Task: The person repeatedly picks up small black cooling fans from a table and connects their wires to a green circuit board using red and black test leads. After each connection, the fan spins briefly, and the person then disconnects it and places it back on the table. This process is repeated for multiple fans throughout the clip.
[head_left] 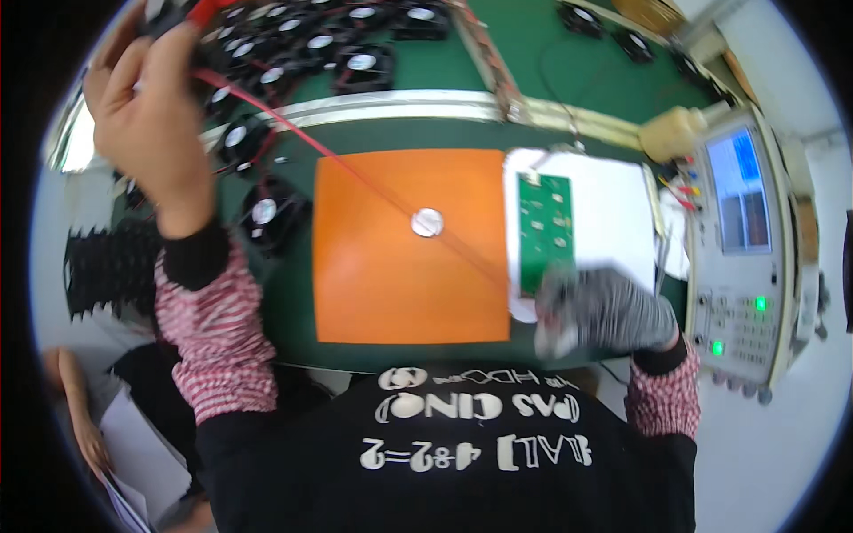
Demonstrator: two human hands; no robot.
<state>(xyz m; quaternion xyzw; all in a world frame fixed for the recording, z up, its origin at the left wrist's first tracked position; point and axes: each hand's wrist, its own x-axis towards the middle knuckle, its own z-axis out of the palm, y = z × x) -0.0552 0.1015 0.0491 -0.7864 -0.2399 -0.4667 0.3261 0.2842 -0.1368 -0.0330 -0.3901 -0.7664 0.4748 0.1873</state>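
My bare left hand (151, 115) is raised at the upper left, its fingers closed around a black and red object (182, 16) that is partly cut off by the picture's rim. From there a thin red cable (306, 140) stretches straight across the orange mat (373, 293) toward my right hand (604, 311). That hand wears a grey glove and is smeared by motion; its fingers look curled where the cable reaches them. It hovers over the lower end of a green circuit board (546, 218), which lies on a white pad (613, 204). A white disc (427, 222) rests on the mat.
Many black fans (364, 67) crowd the back left, with another fan (269, 213) beside the mat. A bench instrument with a screen (739, 191) stands at the right, near a yellowish bottle (673, 133). A metal rail (409, 105) crosses behind. Another person's arm (80, 413) shows lower left.
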